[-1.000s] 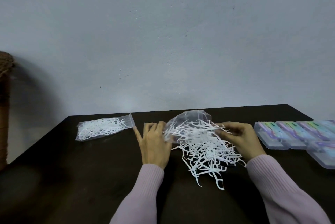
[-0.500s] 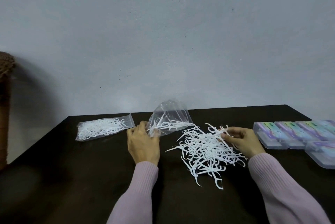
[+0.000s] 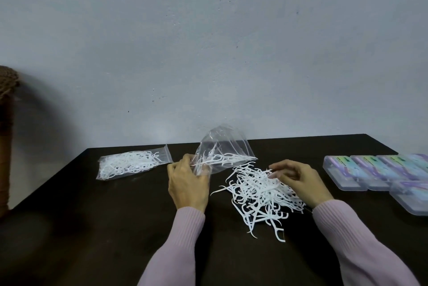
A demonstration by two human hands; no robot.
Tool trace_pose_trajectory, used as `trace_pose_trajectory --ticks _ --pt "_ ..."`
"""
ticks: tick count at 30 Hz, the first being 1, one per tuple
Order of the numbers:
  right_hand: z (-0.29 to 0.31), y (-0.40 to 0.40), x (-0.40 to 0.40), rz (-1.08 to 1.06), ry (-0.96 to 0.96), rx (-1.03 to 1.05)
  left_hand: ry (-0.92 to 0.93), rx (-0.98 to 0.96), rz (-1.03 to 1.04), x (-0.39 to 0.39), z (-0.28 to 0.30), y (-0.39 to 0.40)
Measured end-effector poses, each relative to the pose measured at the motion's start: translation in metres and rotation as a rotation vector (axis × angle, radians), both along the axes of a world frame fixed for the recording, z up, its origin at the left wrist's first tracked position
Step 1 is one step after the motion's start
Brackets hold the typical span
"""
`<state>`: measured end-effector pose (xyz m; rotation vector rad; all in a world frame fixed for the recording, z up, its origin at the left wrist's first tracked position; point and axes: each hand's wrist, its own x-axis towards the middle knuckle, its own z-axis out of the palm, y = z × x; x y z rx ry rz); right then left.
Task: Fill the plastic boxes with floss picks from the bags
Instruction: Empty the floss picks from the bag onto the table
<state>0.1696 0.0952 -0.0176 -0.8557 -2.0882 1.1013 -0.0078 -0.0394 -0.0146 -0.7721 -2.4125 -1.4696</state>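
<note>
Tipping the clear bag (image 3: pixel 223 146) in that pinching left hand (image 3: pixel 187 181) could fling its last picks off the table (image 3: pixel 92 227); right hand (image 3: pixel 298 181) hovers loosely curled, empty, over the floss-pick pile (image 3: pixel 259 193), boxes (image 3: pixel 370 172) beside

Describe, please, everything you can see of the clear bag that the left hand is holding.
The clear bag is thin, see-through plastic, crumpled and puffed up, raised off the dark table near its far edge. Its mouth points right and down toward the loose pile of floss picks. Only a few white picks remain inside, near the opening. The left hand grips its lower left part; nothing else plainly touches it.
</note>
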Motion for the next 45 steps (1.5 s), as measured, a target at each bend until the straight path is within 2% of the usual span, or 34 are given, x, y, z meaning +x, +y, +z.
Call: trace_pose_trajectory --ticks 4,8,11,16,20,25,31,37,42,45 --pt "0.002 -0.003 -0.001 -0.047 -0.085 0.173 0.022 -0.003 -0.026 0.001 -0.002 0.002" --pt "0.007 -0.009 0.001 -0.016 0.155 0.184 0.073 -0.005 -0.059 0.004 -0.005 0.003" --pt "0.01 -0.012 -0.001 0.112 0.284 0.009 0.125 0.003 -0.099 0.009 -0.007 0.004" --pt "0.008 -0.017 -0.007 0.276 0.198 -0.34 0.191 0.01 -0.156 0.016 -0.009 0.005" --pt "0.008 -0.014 -0.009 0.25 0.201 -0.499 0.345 0.035 -0.164 0.016 -0.008 0.005" --pt "0.006 -0.01 -0.005 0.265 -0.064 -0.357 0.605 -0.007 -0.187 0.014 -0.014 0.009" --pt "0.003 -0.008 -0.004 0.177 -0.221 -0.131 0.734 -0.021 -0.188 0.008 -0.019 0.012" --pt "0.009 -0.01 0.001 0.208 -0.116 -0.14 0.686 -0.016 -0.161 0.008 -0.016 0.009" --pt "0.01 -0.007 0.005 0.093 0.002 -0.051 0.64 -0.02 -0.092 0.003 -0.015 0.008" --pt "0.007 -0.001 0.006 -0.021 0.007 0.008 0.569 -0.042 -0.032 0.0 -0.016 0.008"
